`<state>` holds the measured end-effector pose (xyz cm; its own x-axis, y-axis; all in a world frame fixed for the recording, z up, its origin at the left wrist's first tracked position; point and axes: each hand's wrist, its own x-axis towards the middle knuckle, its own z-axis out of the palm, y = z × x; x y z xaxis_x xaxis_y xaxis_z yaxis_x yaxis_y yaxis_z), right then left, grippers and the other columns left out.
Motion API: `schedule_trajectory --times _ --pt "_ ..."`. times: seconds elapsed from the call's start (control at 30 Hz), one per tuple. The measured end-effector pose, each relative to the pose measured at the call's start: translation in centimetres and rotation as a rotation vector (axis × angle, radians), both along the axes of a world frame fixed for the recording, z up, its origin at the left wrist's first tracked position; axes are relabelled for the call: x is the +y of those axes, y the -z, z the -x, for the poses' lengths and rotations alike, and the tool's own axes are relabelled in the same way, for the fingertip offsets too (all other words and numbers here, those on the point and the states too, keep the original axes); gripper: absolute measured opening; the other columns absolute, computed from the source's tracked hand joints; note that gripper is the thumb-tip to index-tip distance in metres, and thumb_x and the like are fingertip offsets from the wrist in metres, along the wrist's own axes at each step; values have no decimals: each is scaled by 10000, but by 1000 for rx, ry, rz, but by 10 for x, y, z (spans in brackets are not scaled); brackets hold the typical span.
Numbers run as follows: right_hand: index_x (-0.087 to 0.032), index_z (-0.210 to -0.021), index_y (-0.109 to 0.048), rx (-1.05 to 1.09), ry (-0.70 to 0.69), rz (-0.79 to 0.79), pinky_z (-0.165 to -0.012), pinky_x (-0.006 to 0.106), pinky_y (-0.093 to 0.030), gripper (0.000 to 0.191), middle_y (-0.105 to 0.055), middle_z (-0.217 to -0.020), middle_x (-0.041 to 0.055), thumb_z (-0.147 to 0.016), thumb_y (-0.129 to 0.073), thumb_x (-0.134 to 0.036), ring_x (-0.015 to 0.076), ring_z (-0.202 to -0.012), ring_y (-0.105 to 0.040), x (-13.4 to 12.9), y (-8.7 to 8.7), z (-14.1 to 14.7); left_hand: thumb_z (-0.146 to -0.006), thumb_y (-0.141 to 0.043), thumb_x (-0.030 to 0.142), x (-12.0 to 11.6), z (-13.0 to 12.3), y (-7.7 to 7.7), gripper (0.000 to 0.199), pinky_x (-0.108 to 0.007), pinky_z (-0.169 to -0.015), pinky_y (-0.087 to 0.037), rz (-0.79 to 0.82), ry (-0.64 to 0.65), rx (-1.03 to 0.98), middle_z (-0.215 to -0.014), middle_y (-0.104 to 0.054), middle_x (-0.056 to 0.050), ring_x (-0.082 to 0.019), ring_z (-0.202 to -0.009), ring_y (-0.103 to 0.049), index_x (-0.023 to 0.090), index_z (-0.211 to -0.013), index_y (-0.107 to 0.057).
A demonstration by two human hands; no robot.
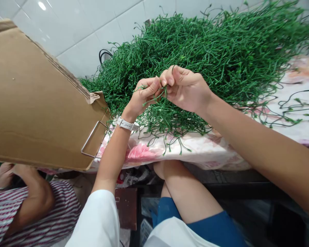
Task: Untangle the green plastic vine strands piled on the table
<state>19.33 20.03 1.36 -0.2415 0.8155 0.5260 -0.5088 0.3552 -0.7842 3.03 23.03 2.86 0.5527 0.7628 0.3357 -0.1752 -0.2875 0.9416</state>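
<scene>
A large heap of thin green stems (211, 51) with small bud-like tips, apparently artificial, is piled in front of me. Above its near edge, my left hand (142, 94) is closed with thumb and fingertips pinching a green stem (150, 101). A white watch is on that wrist. My right hand (189, 85) meets it fingertip to fingertip, also closed, pinching at the same small cluster of stem. The fingers partly hide how the pieces join. Below both hands, more stem tips hang over the cloth.
A floral cloth (141, 152) covers the table under the heap. A big cardboard panel (36, 96) stands at left, a bent metal wire stand (92, 140) by its edge. Beyond it, another person in a striped top (59, 202) works. Loose stems (296, 109) lie at right; a tiled wall rises behind.
</scene>
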Motion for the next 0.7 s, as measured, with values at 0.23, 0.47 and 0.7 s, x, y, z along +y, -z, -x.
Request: schedule_trajectory --times 0.23,0.47,0.7 --pt "-217 -616 -439 8 -34 65 -526 269 -425 525 -456 -697 1 -1030 -575 -511 128 -585 -412 -7 -4 3 -921 -694 534 7 9 4 534 -225 -439 -176 -195 146 63 -533 -499 9 -27 -427 -285 132 -579 -615" --pt "-238 -666 -417 144 14 167 -512 265 -412 511 -319 -583 -35 -998 -597 -583 132 -528 -353 -6 -13 -8 -1094 -441 270 1 6 -4 544 -178 -467 -307 -19 -5 -100 -485 -281 52 -49 -405 -316 158 -566 -508" --pt "-248 -697 -541 30 189 218 -499 274 -364 427 -356 -580 -30 -969 -643 -561 129 -512 -343 2 -11 -10 -1095 -450 231 3 0 2 522 -145 -428 -268 86 52 -126 -500 -317 61 -22 -397 -346 153 -579 -469"
